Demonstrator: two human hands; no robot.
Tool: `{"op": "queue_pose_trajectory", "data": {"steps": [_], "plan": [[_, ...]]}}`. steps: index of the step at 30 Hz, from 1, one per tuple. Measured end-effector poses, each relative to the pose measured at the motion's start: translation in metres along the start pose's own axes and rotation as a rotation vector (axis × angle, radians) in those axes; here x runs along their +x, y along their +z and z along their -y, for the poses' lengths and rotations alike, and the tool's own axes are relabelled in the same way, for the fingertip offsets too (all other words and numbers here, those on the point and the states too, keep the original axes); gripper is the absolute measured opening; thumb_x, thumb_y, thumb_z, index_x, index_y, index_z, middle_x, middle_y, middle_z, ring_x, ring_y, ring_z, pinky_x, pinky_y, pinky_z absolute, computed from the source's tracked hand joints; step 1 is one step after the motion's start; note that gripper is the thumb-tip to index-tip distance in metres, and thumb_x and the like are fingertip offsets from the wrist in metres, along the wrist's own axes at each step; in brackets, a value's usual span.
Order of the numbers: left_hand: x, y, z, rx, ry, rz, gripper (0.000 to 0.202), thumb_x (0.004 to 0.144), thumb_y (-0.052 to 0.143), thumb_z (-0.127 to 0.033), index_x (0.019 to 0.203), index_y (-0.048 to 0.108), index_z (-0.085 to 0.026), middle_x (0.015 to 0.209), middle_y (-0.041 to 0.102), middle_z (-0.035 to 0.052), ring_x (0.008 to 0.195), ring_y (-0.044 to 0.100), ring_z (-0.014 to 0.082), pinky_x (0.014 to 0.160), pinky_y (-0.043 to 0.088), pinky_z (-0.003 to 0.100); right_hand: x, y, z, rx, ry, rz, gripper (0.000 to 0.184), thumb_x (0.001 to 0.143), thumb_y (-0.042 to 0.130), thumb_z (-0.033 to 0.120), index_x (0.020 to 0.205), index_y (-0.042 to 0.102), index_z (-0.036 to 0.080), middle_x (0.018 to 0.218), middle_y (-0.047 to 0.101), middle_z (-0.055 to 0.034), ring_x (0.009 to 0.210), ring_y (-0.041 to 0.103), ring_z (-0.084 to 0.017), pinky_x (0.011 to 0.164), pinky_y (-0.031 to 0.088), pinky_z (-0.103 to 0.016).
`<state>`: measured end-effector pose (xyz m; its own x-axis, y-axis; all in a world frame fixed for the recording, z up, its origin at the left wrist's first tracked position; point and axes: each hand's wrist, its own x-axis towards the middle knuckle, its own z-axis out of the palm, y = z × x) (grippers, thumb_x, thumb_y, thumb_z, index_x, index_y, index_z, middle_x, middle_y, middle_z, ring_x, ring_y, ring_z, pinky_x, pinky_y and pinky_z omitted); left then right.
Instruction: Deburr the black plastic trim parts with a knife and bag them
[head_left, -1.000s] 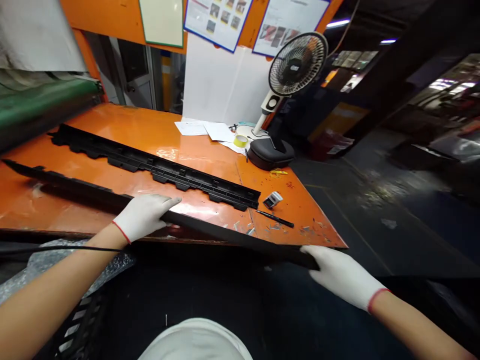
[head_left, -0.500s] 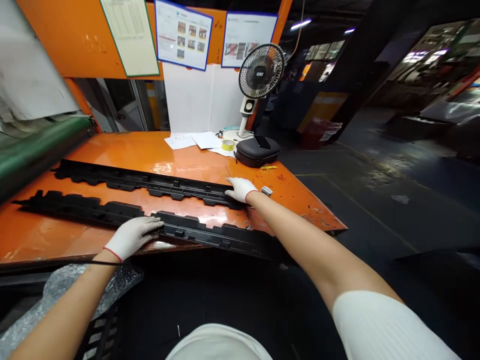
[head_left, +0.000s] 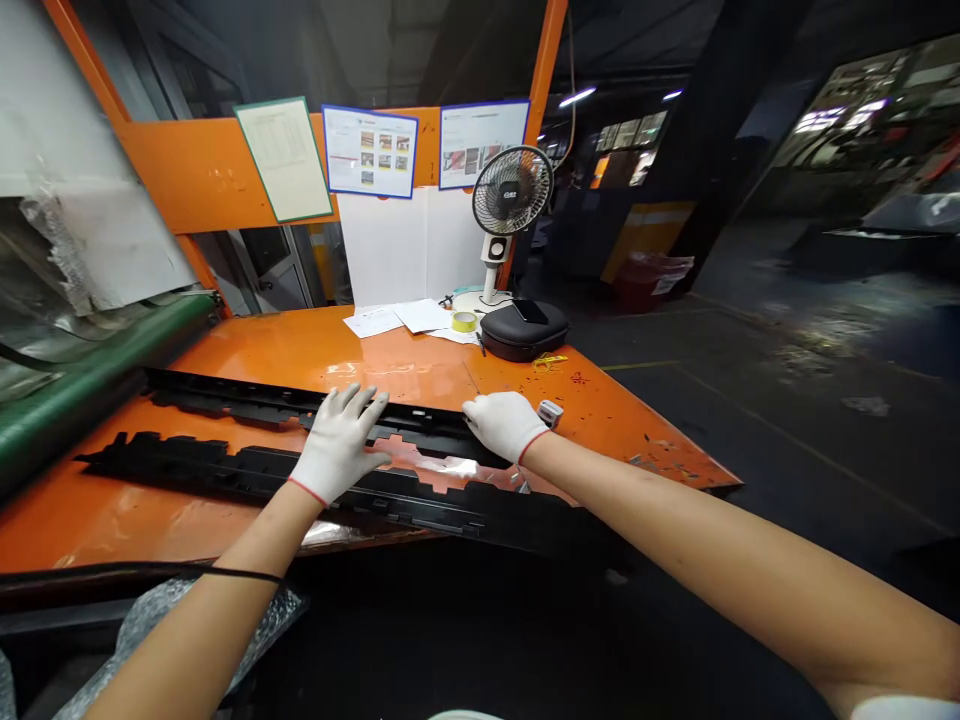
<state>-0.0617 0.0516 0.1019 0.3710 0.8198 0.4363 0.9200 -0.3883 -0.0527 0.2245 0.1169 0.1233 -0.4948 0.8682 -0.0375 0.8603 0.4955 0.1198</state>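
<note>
Two long black plastic trim strips lie roughly side by side on the orange table. The far strip has notched tabs along its near edge; the near strip runs along the table's front. My left hand, in a white glove, is spread over the far strip's middle, its palm above the gap between the strips; whether it presses on the strip I cannot tell. At the far strip's right end, the curled fingers of my gloved right hand grip its edge. A small grey object sits just beyond that hand.
A fan, a black case with a phone on it, yellow tape and papers stand at the back. A green roller borders the left side. Bubble wrap hangs below the front edge.
My left hand has left the near strip and reached forward and right over the far strip. My right hand's fingers have curled onto the far strip's end. The camera view has tilted upward.
</note>
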Motion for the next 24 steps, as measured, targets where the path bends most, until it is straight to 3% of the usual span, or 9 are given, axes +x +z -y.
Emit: {"op": "queue_pose_trajectory", "data": {"steps": [3,5,7,9,12,14,16,20,24], "plan": [[0.042,-0.003,-0.009,0.068,-0.015,0.179,0.083,0.077,0.089,-0.042,0.151,0.059,-0.019,0.140,0.069,0.0192,0.140,0.057,0.0400,0.122,0.040,0.055,-0.030,-0.007,0.008,-0.049,-0.046,-0.065,0.031,0.106,0.044,0.017,0.112,0.074,0.012,0.106,0.077,-0.0203,0.102,0.076,-0.035,0.081,0.054,-0.039],[0.059,-0.001,-0.013,0.064,-0.066,0.404,0.057,0.081,0.084,-0.047,0.133,0.071,-0.024,0.115,0.079,0.0136,0.117,0.071,0.0356,0.104,0.053,0.046,-0.046,-0.012,0.010,-0.076,-0.068,-0.082,0.026,0.102,0.048,0.010,0.111,0.073,0.011,0.106,0.076,-0.0205,0.102,0.076,-0.034,0.079,0.055,-0.039],[0.067,0.004,-0.021,0.058,-0.065,0.525,0.033,0.086,0.077,-0.050,0.108,0.078,-0.025,0.096,0.080,0.0109,0.098,0.076,0.0326,0.086,0.055,0.040,-0.057,-0.017,0.013,-0.063,-0.094,-0.059,0.022,0.098,0.058,0.010,0.116,0.070,0.012,0.108,0.076,-0.0192,0.101,0.076,-0.033,0.081,0.055,-0.039],[0.068,0.010,-0.037,0.053,0.007,0.493,0.027,0.090,0.073,-0.049,0.096,0.078,-0.023,0.093,0.079,0.0126,0.093,0.077,0.0331,0.080,0.054,0.039,-0.063,-0.021,0.020,-0.007,-0.135,-0.057,0.029,0.096,0.069,0.021,0.125,0.067,0.013,0.113,0.077,-0.0171,0.102,0.075,-0.034,0.084,0.057,-0.040],[0.066,0.015,-0.074,0.030,0.086,0.402,0.021,0.094,0.068,-0.037,0.099,0.077,-0.019,0.097,0.079,0.0153,0.094,0.077,0.0337,0.078,0.054,0.039,-0.064,-0.024,0.035,0.067,-0.095,-0.096,0.056,0.096,0.077,0.042,0.139,0.058,0.012,0.118,0.076,-0.0184,0.103,0.075,-0.036,0.086,0.058,-0.042],[0.064,0.014,-0.098,0.022,0.103,0.379,0.019,0.096,0.063,-0.028,0.101,0.077,-0.017,0.097,0.079,0.0149,0.093,0.077,0.0332,0.077,0.054,0.039,-0.066,-0.023,0.040,0.086,-0.011,-0.076,0.067,0.094,0.079,0.044,0.146,0.053,0.009,0.116,0.077,-0.0195,0.099,0.077,-0.036,0.082,0.058,-0.041],[0.063,0.011,-0.112,0.014,0.113,0.376,0.020,0.097,0.062,-0.031,0.101,0.077,-0.017,0.096,0.079,0.0141,0.093,0.077,0.0340,0.075,0.054,0.039,-0.073,-0.020,0.036,0.086,0.034,-0.048,0.071,0.094,0.079,0.045,0.149,0.051,0.010,0.111,0.078,-0.0179,0.093,0.078,-0.036,0.075,0.058,-0.039],[0.060,0.009,-0.102,0.016,0.099,0.347,0.032,0.097,0.067,-0.050,0.094,0.076,-0.020,0.091,0.078,0.0124,0.093,0.077,0.0366,0.071,0.052,0.039,-0.109,-0.018,-0.014,-0.007,0.051,-0.031,0.067,0.097,0.074,0.042,0.155,0.050,0.017,0.104,0.079,-0.0144,0.091,0.079,-0.034,0.071,0.054,-0.034],[0.062,0.015,-0.081,0.047,0.064,0.274,0.027,0.096,0.069,-0.045,0.094,0.075,-0.020,0.088,0.076,0.0119,0.089,0.076,0.0356,0.067,0.049,0.038,-0.151,-0.031,-0.079,-0.174,0.206,0.038,0.061,0.095,0.075,0.026,0.152,0.055,0.017,0.108,0.078,-0.0157,0.098,0.077,-0.033,0.076,0.054,-0.034]]}}
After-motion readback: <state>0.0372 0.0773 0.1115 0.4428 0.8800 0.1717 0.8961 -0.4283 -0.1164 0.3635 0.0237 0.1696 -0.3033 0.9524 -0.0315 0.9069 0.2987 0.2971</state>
